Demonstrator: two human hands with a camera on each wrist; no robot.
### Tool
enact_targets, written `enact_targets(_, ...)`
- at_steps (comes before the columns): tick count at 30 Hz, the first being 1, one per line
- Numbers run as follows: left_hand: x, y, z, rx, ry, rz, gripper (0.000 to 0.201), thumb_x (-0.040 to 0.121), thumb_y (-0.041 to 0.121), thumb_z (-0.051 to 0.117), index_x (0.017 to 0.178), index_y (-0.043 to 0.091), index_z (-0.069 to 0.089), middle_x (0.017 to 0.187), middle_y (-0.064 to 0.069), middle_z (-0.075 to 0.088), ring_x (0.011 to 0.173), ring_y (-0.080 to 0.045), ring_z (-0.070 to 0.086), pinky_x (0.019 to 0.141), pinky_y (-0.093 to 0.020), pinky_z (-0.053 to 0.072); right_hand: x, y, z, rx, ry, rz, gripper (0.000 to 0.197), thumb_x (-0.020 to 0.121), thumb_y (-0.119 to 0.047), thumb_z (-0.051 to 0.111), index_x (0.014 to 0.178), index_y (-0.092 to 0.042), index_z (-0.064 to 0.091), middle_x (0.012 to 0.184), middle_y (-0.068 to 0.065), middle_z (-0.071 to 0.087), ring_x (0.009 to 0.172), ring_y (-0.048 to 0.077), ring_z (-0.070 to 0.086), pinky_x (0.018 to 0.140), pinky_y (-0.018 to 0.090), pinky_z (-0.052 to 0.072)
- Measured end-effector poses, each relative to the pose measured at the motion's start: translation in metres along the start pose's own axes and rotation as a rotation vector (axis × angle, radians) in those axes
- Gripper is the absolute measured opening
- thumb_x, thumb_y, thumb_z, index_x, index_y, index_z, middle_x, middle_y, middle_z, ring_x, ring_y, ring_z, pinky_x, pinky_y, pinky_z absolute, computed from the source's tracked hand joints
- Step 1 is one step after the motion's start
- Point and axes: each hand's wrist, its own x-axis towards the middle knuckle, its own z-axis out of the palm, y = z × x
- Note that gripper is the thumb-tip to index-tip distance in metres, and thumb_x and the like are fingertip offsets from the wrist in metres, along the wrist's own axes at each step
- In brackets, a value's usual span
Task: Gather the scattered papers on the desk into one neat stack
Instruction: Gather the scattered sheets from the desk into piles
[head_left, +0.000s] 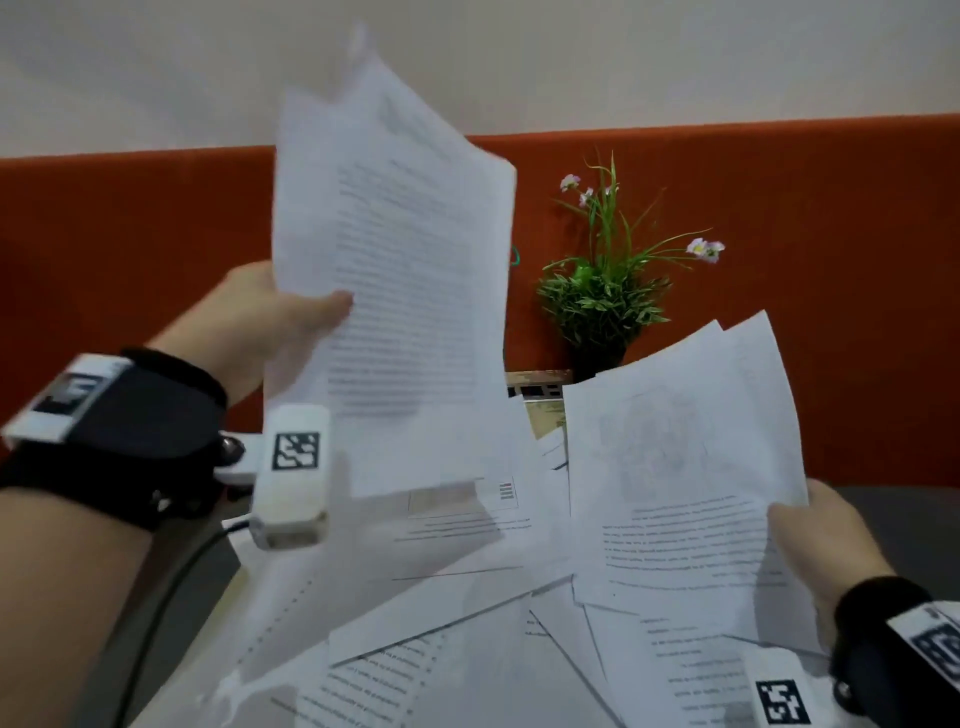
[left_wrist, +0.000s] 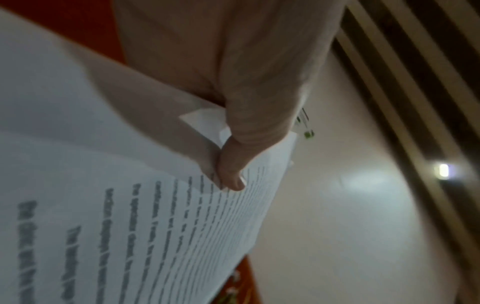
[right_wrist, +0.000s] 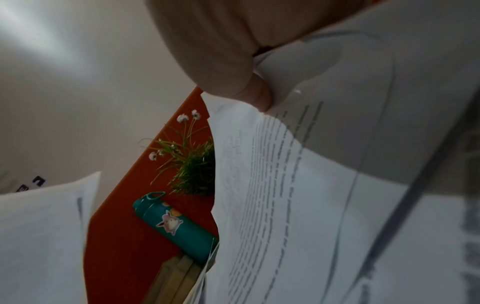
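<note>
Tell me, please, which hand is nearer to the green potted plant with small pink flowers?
Right. The right hand grips sheets below the green potted plant; the left hand grips papers farther away, to its left.

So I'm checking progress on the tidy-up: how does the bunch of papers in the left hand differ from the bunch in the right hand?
The white printed sheets in the left hand are raised high and stand nearly upright; the white printed sheets in the right hand sit lower, leaning back over the desk. The left hand pinches its bunch at a side edge, the right hand at a lower corner. Both are loose and fanned, several sheets each.
</note>
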Motion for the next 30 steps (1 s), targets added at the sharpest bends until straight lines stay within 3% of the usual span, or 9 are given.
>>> enact_targets(2,0.004,0.004,0.001,-0.126,-0.051,-0.050,0.024,0.090,0.002,0.056,0.112,0.008,0.066,0.093,-0.003,0.078,0.079,-0.021,0.075,0.065,-0.032,0.062,-0.005,-0.011,0.005,0.030,-0.032,-0.038,0.025,0.093,-0.007,0.042,0.116,-0.013,0.052,0.109,0.014,0.058,0.098,0.033,0.056,0.082,0.038,0.044)
enact_targets(5,0.003,-0.024,0.033,-0.151,-0.128,-0.230,0.038,0.091,0.001,0.055,0.129,-0.003,0.056,0.125,-0.021,0.063,0.111,-0.036,0.063,0.097,-0.052,0.048,-0.008,-0.019,0.017,0.097,-0.095,-0.080,0.030,0.093,-0.012,0.046,0.122,-0.013,0.054,0.111,0.010,0.064,0.099,0.033,0.060,0.088,0.043,0.049)
enact_targets(8,-0.003,-0.067,0.070,-0.154,-0.226,-0.378,0.042,0.088,0.006,0.063,0.129,0.000,0.057,0.130,-0.019,0.061,0.118,-0.034,0.059,0.107,-0.051,0.040,-0.012,-0.023,0.025,0.221,-0.171,-0.102,0.031,0.094,-0.010,0.048,0.123,-0.016,0.058,0.110,0.007,0.068,0.099,0.029,0.064,0.087,0.042,0.050)
enact_targets(14,-0.017,-0.102,0.122,-0.208,-0.257,-0.436,0.039,0.093,0.017,0.058,0.132,0.008,0.056,0.128,-0.006,0.065,0.115,-0.022,0.060,0.094,-0.028,0.047,-0.021,-0.029,0.021,0.420,-0.323,-0.138,0.035,0.098,-0.013,0.046,0.129,-0.028,0.053,0.106,-0.008,0.069,0.109,0.024,0.061,0.101,0.045,0.043)
enact_targets(18,-0.016,-0.102,0.136,-0.247,-0.293,-0.412,0.047,0.086,0.005,0.066,0.131,0.007,0.053,0.128,-0.010,0.065,0.114,-0.024,0.063,0.091,-0.028,0.050,-0.031,-0.037,0.016,0.464,-0.290,-0.149,0.028,0.096,-0.020,0.050,0.121,-0.025,0.063,0.098,-0.004,0.075,0.095,0.022,0.068,0.081,0.040,0.053)
enact_targets(22,-0.017,-0.086,0.141,-0.321,-0.257,-0.282,0.041,0.088,-0.004,0.060,0.128,0.003,0.058,0.122,-0.011,0.067,0.108,-0.025,0.066,0.086,-0.026,0.054,-0.026,-0.039,0.004,0.504,-0.337,-0.231,0.055,0.093,-0.054,0.038,0.141,-0.028,0.042,0.123,-0.023,0.043,0.113,0.000,0.042,0.106,0.036,0.031)
enact_targets(23,-0.018,-0.082,0.144,-0.333,-0.262,-0.267,0.039,0.089,-0.002,0.059,0.127,0.004,0.059,0.122,-0.011,0.067,0.107,-0.024,0.066,0.087,-0.027,0.055,-0.027,-0.042,0.004,0.437,-0.367,-0.276,0.054,0.089,-0.054,0.045,0.138,-0.031,0.045,0.127,-0.025,0.045,0.113,-0.004,0.047,0.105,0.035,0.034)
enact_targets(27,-0.026,-0.069,0.149,-0.036,-0.396,-0.243,0.037,0.093,0.021,0.059,0.129,0.014,0.056,0.122,-0.001,0.066,0.110,-0.021,0.063,0.091,-0.032,0.051,-0.012,-0.039,0.006,0.298,-0.316,-0.318,0.031,0.086,-0.005,0.063,0.115,-0.016,0.064,0.097,0.000,0.076,0.083,0.015,0.073,0.077,0.032,0.053)
enact_targets(30,-0.014,-0.073,0.124,0.318,-0.182,-0.292,0.035,0.090,0.045,0.055,0.109,0.017,0.058,0.097,0.001,0.059,0.086,-0.019,0.057,0.074,-0.029,0.048,0.000,-0.034,-0.005,0.357,-0.220,-0.307,0.024,0.085,0.003,0.061,0.101,-0.014,0.068,0.075,-0.005,0.078,0.077,0.024,0.073,0.078,0.039,0.055)
